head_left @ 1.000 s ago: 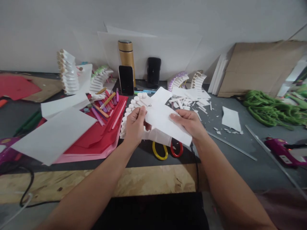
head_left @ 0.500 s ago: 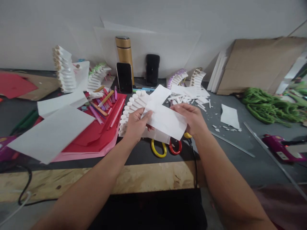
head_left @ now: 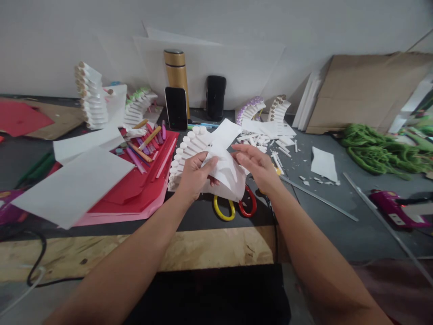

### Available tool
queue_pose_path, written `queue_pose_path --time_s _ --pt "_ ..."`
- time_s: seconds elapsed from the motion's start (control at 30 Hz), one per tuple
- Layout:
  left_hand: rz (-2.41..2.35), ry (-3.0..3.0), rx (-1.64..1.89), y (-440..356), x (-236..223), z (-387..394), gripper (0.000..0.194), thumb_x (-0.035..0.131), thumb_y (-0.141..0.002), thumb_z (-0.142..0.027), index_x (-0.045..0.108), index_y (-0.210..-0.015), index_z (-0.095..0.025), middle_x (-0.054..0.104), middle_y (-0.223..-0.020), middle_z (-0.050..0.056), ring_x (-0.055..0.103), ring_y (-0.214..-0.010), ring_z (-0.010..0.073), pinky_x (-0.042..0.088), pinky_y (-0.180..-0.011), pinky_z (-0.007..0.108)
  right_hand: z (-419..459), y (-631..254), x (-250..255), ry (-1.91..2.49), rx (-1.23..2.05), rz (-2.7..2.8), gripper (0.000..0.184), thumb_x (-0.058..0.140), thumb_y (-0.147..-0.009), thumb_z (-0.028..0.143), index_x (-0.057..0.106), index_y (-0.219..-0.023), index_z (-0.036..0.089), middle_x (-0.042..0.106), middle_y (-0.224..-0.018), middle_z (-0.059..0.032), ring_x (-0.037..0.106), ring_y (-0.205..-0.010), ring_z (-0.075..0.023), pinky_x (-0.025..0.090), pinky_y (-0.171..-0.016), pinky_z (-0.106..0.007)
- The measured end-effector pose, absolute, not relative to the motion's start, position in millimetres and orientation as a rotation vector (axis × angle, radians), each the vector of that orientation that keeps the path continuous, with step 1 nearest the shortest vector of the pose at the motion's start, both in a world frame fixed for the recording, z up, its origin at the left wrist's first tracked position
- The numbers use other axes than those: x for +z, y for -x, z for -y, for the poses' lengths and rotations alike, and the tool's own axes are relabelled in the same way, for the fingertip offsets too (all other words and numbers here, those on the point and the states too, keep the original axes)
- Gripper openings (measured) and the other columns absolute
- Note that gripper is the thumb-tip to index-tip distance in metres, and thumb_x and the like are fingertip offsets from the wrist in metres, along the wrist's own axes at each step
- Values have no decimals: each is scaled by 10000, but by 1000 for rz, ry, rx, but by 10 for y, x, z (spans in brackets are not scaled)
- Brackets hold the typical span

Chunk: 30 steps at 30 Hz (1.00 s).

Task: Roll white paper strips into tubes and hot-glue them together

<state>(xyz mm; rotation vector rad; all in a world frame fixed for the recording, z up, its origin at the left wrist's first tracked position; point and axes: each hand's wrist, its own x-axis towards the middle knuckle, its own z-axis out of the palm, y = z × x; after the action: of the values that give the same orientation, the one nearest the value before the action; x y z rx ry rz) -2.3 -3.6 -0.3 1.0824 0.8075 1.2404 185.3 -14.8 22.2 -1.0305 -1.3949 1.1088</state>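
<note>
Left hand point(head_left: 194, 177): closed in a pinch, and it's got the white paper by the left side, thumb on top.
Right hand point(head_left: 255, 166): loosely open, fingers reaching out over the paper's right side; whether they touch it, can't tell.
White paper point(head_left: 229, 174): up between the hands, bent and curving, just above the yellow handle loop point(head_left: 223, 208) and red handle loop point(head_left: 248, 204).
White rolls point(head_left: 180, 158): fanned out in a row right beside the left hand.
Back of the table point(head_left: 338, 239): gold flask point(head_left: 176, 72) upright behind a phone point(head_left: 176, 109), white scraps point(head_left: 252, 139) beyond the right hand.
Far right: green yarn point(head_left: 375, 149) heaped behind a purple tool point(head_left: 394, 208).
Left side: red sheets point(head_left: 125, 196), partly under white sheets point(head_left: 76, 185).
</note>
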Motion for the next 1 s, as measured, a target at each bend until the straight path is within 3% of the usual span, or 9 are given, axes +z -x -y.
queue_pose_path --time_s 0.1,0.23,0.33,0.47,0.6,0.73,0.87,1.0 --pt "-810 -1100 1205 27 7 37 300 791 -751 -429 673 -832 -165 627 -546 -25 521 -340 101 397 -317 209 152 -1832 213 1075 1129 1471 536 848 -715 426 673 -1174 212 726 -970 -33 651 -837 -153 515 -722 -277" --pt "-817 -1112 1216 36 23 16 365 817 -721 -446 668 -871 -148 593 -512 -40 485 -332 82 367 -317 188 131 -1869 207 1179 1159 1416 371 870 -669 400 711 -918 176 699 -752 1 552 -600 -105 397 -542 -238" --pt "-825 -1084 1221 53 27 -7 393 832 -705 -435 673 -907 -138 584 -527 -48 437 -337 54 344 -322 173 121 -1904 204 1140 1233 1275 299 858 -663 393 722 -823 180 699 -702 3 562 -573 -111 394 -530 -239" --pt "-797 -1043 1225 73 45 -10 354 823 -693 -361 694 -943 -146 572 -566 -50 428 -392 43 340 -365 161 117 -1923 197 1096 1368 1104 250 828 -655 304 770 -881 214 724 -706 0 608 -591 -146 441 -548 -268" --pt "-779 -1040 1204 76 90 12 175 681 -702 -213 745 -847 -136 552 -560 -27 426 -429 52 324 -392 173 121 -1907 209 1071 1366 1070 179 756 -700 250 805 -869 218 725 -707 -8 593 -595 -136 438 -546 -265" --pt "-787 -1022 1212 79 116 27 215 613 -676 -165 777 -810 -131 542 -561 -10 393 -445 54 285 -399 182 127 -1876 226 1093 1326 1085 127 724 -725 236 803 -823 222 703 -670 -3 558 -568 -121 407 -515 -249" --pt "-769 -1040 1193 84 92 28 221 669 -706 -204 783 -879 -128 472 -510 -37 356 -439 48 267 -410 173 138 -1867 235 1089 1376 1087 231 761 -750 306 787 -969 239 719 -718 4 591 -587 -123 446 -528 -246" --pt "-764 -1022 1165 78 39 8 327 783 -706 -324 731 -972 -141 543 -568 -41 409 -439 51 322 -419 177 146 -1885 218 1058 1475 1181 384 881 -653 334 767 -1005 232 768 -847 -16 664 -650 -152 499 -554 -262"
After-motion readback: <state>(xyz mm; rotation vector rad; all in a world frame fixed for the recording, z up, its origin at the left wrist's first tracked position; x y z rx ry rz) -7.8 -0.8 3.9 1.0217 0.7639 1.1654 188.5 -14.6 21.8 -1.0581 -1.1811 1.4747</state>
